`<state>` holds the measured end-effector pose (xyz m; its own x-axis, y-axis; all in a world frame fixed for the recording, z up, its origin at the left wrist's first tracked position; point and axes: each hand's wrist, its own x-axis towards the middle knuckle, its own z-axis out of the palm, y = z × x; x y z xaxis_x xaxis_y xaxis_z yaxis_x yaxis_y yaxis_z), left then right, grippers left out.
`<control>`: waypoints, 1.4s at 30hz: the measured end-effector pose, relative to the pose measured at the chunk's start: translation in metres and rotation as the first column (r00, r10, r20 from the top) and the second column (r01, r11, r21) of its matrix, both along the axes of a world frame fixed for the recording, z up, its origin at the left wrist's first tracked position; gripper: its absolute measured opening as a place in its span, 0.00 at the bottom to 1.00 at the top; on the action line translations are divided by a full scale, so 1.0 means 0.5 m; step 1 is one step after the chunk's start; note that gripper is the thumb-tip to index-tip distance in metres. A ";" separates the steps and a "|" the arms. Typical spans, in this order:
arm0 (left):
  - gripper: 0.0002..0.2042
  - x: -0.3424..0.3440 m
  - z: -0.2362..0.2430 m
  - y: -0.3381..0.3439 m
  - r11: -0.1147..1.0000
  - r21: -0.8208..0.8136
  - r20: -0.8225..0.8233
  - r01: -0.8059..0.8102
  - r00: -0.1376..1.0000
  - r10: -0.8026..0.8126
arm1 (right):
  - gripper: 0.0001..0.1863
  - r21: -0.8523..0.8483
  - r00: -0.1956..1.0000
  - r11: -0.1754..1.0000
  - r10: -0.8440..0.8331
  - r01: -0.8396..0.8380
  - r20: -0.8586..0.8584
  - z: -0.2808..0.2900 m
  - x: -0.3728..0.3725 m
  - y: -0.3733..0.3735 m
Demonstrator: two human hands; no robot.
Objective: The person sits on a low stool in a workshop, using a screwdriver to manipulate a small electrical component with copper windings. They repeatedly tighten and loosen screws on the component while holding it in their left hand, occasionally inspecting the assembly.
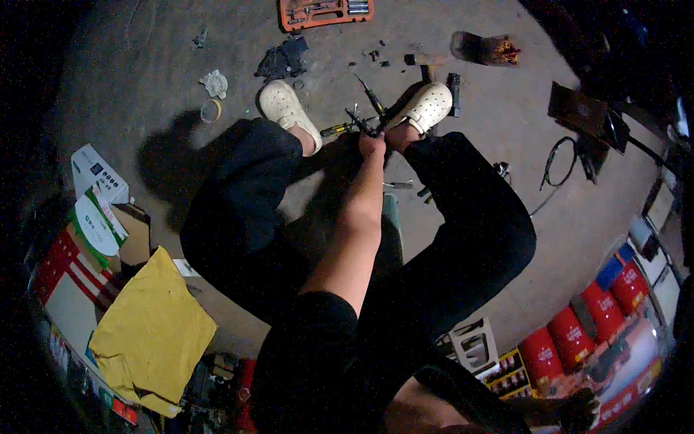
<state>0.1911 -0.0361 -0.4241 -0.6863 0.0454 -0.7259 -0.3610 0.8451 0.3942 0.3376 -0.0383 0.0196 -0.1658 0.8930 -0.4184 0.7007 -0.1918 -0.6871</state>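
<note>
My left arm stretches down between my knees. The left hand (pixel 372 143) is on the floor beside my right shoe, its fingers closed at a cluster of dark tools (pixel 366 124); what is in them is too small to make out. A screwdriver with a yellow and black handle (pixel 335 130) lies left of that hand. Another screwdriver (pixel 374 101) lies just beyond it, its shaft angled away to the left. A hammer (pixel 426 72) rests beyond my right shoe. At the lower right, a shadowed shape past my black sleeve may be my right hand (pixel 578 409); its fingers are unclear.
Cream clogs (pixel 288 108) are on my feet. An orange tool case (pixel 325 14) lies open at the far edge. A tape roll (pixel 210 111) and a black rag (pixel 282 58) lie on the floor. Boxes and a yellow cloth (pixel 152 333) stand left; red canisters (pixel 571 336) stand right.
</note>
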 end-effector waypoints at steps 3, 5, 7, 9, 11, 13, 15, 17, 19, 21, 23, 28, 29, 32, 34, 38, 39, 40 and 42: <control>0.23 -0.023 0.016 -0.042 0.990 0.068 0.074 -0.123 0.990 0.118 | 0.15 -0.041 0.999 0.999 0.010 -0.011 -0.034 -0.003 0.017 -0.005; 0.21 -0.022 0.079 -0.064 0.894 0.322 0.233 -0.312 0.941 0.244 | 0.15 -0.031 0.999 0.999 -0.023 0.022 -0.036 0.005 0.035 -0.019; 0.12 -0.076 0.211 -0.075 0.907 0.307 0.235 -0.288 0.947 0.221 | 0.15 -0.020 0.996 0.999 -0.039 0.038 -0.074 0.010 0.056 -0.026; 0.12 -0.110 0.273 -0.120 0.861 0.437 0.142 -0.260 0.965 0.219 | 0.15 -0.002 0.993 0.999 -0.051 0.051 -0.103 0.032 0.086 -0.031; 0.10 -0.165 0.369 -0.115 0.851 0.488 0.108 -0.193 0.981 0.160 | 0.16 0.072 0.988 0.991 -0.103 0.112 -0.119 0.060 0.131 -0.026; 0.09 -0.216 0.421 -0.103 0.766 0.586 0.132 -0.264 0.964 0.232 | 0.16 0.188 0.974 0.960 -0.185 0.208 -0.129 0.099 0.193 -0.020; 0.09 -0.286 0.429 -0.124 0.783 0.605 0.016 -0.147 0.985 0.172 | 0.16 0.301 0.958 0.912 -0.243 0.279 -0.149 0.147 0.259 -0.002; 0.09 -0.325 0.481 -0.095 0.735 0.631 0.161 -0.247 0.969 0.187 | 0.16 0.430 0.939 0.834 -0.307 0.345 -0.158 0.195 0.317 0.017; 0.09 -0.342 0.514 -0.067 0.789 0.587 0.153 -0.184 0.981 0.115 | 0.16 0.529 0.923 0.758 -0.344 0.381 -0.172 0.232 0.362 0.039; 0.09 -0.396 0.358 -0.056 0.799 0.590 0.083 -0.113 0.993 0.080 | 0.16 0.596 0.912 0.698 -0.373 0.397 -0.170 0.254 0.386 0.061; 0.07 -0.360 0.378 -0.020 0.796 0.555 0.158 -0.241 0.970 0.184 | 0.16 0.640 0.916 0.677 -0.384 0.365 -0.117 0.255 0.383 0.085; 0.14 -0.338 0.077 0.075 0.848 0.368 0.326 -0.381 0.907 0.266 | 0.16 0.622 0.889 0.671 -0.448 0.404 -0.095 0.168 0.341 0.096; 0.15 -0.333 0.028 0.051 0.842 0.341 0.330 -0.418 0.892 0.309 | 0.16 0.579 0.899 0.713 -0.431 0.395 -0.083 0.141 0.321 0.102; 0.21 -0.316 -0.169 -0.025 0.756 0.344 0.461 -0.556 0.802 0.380 | 0.16 0.505 0.935 0.802 -0.354 0.318 -0.028 0.107 0.234 0.130; 0.25 -0.361 -0.255 -0.077 0.693 0.384 0.465 -0.611 0.776 0.427 | 0.16 0.428 0.957 0.860 -0.284 0.278 -0.052 0.084 0.200 0.156; 0.16 -0.304 -0.259 -0.003 0.869 0.197 0.176 -0.454 0.888 0.424 | 0.16 0.378 0.965 0.894 -0.263 0.240 0.010 0.046 0.182 0.167; 0.19 -0.298 -0.248 0.010 0.934 0.127 0.097 -0.335 0.941 0.324 | 0.16 0.370 0.963 0.896 -0.270 0.245 0.016 0.041 0.184 0.161; 0.22 -0.281 -0.238 0.020 0.974 0.038 0.038 -0.222 0.975 0.220 | 0.16 0.364 0.961 0.898 -0.275 0.247 0.026 0.035 0.182 0.155; 0.27 -0.237 -0.161 0.139 0.989 -0.119 0.111 -0.086 0.989 0.100 | 0.16 0.405 0.948 0.878 -0.311 0.257 0.072 0.035 0.175 0.136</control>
<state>0.0726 0.0335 -0.5047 -0.5944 -0.1016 -0.7978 -0.4779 0.8425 0.2487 0.4250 0.0298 0.0370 0.1513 0.9880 -0.0317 0.7448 -0.1351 -0.6535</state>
